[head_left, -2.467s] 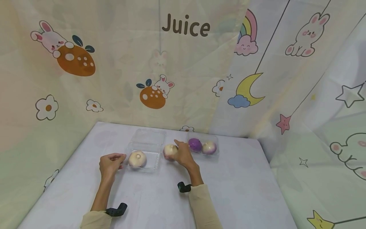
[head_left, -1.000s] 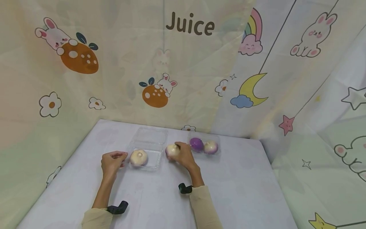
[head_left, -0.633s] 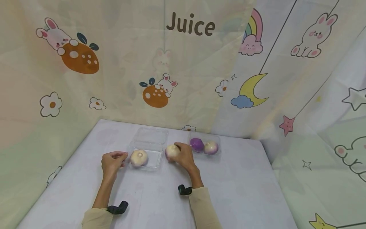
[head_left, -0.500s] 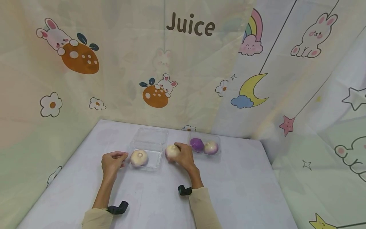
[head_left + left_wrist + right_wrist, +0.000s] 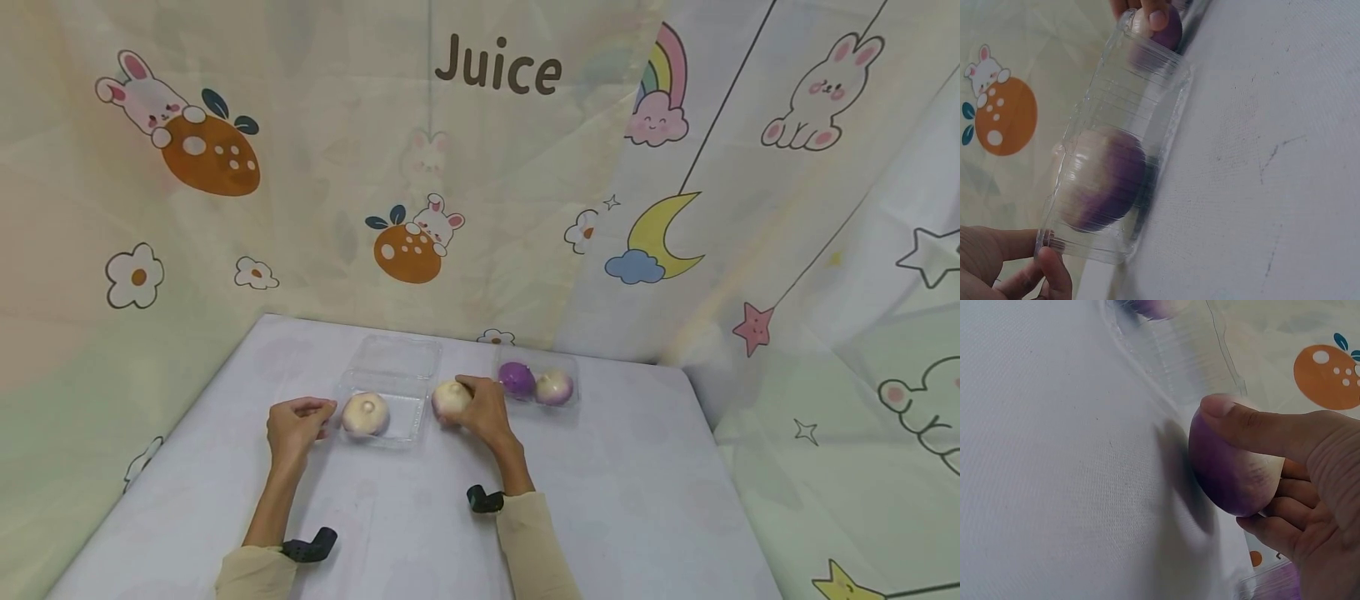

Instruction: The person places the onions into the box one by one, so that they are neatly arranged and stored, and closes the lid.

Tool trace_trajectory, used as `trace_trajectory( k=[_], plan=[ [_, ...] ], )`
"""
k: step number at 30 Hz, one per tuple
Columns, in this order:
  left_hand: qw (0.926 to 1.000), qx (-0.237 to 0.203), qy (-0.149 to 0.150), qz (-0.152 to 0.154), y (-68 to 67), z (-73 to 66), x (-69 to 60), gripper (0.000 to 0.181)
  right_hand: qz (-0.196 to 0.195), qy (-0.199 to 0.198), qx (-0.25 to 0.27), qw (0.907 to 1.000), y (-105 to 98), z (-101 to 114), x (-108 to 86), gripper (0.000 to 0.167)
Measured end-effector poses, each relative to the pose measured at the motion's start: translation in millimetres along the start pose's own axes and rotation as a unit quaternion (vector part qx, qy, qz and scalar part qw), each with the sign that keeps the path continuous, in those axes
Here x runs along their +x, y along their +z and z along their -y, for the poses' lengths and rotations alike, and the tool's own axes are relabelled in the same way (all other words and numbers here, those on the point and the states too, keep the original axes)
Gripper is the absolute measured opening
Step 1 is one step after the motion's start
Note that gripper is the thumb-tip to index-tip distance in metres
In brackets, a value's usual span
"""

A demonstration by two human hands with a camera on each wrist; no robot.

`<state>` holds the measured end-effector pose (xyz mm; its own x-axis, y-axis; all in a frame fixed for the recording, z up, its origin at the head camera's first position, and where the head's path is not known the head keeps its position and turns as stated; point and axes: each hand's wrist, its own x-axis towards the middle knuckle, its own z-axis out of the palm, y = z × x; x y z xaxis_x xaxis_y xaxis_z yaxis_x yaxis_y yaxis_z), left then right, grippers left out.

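Observation:
My left hand (image 5: 294,427) pinches the left edge of an open, hinged clear plastic box (image 5: 405,417) between thumb and fingers. One white-and-purple turnip (image 5: 365,414) lies in the left part of that box, its pale nub upward. My right hand (image 5: 483,408) holds a second turnip (image 5: 451,402) just right of the box. In the right wrist view the thumb lies on one side of this turnip (image 5: 1229,462) and the fingers are behind it. A shadow falls on the table beside it; whether it touches the table I cannot tell.
A second clear plastic box (image 5: 576,400) stands behind and right of my right hand, holding a deep purple round item (image 5: 516,379) and another white-and-purple turnip (image 5: 554,387). The white-covered table (image 5: 615,500) ends at a printed curtain (image 5: 510,250) behind and at the sides.
Over 2.5 seconds my right index finger has come down from a raised pose onto the turnip. Since one second ago the turnip has dropped very slightly. My left hand stays at the box edge.

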<state>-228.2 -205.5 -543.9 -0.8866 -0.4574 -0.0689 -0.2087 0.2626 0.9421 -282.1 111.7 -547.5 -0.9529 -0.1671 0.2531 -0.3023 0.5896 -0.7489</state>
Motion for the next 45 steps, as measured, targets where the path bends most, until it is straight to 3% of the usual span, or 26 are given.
trace_trajectory(
  k=[14, 45],
  plan=[
    [1.0, 0.002, 0.0, -0.006, 0.1, -1.4, -1.5, 0.022, 0.01, -0.003, 0.021, 0.9997, 0.6, -1.0, -0.8, 0.075],
    [1.0, 0.009, 0.002, -0.002, -0.5, -0.5, 0.3, 0.022, 0.024, 0.004, 0.01, 0.9997, -8.2, 10.5, -1.3, 0.075]
  ],
)
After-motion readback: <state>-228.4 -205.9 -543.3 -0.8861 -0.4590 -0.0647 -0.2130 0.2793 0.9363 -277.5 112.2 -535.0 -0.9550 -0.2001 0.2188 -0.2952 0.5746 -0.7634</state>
